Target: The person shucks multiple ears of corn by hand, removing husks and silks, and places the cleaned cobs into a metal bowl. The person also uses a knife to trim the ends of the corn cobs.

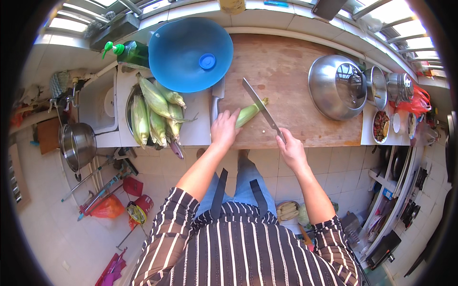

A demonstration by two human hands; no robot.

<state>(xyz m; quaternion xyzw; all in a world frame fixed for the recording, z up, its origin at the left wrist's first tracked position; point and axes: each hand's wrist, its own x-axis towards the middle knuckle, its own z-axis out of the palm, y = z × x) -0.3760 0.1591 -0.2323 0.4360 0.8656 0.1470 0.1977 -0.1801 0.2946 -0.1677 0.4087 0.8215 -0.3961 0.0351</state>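
Note:
An ear of corn in its green husk (247,115) lies slantwise on the wooden cutting board (286,75). My left hand (224,129) grips its near end. In my right hand (291,148) is the handle of a kitchen knife (260,103), its long blade crossing over the corn close to the stem end. Whether the edge touches the husk, I cannot tell. A second knife (215,98) lies along the board's left side, partly under a blue plastic basin (186,46). A small pale kernel-like bit (263,131) rests on the board between my hands.
Several husked-in corn ears (154,96) fill a bowl at left, beside a sink (96,103). Behind stands a green pump bottle (130,53). A steel wok lid (336,87) sits on the board's right side, near a steel bowl (377,87) and a dish of food (380,125).

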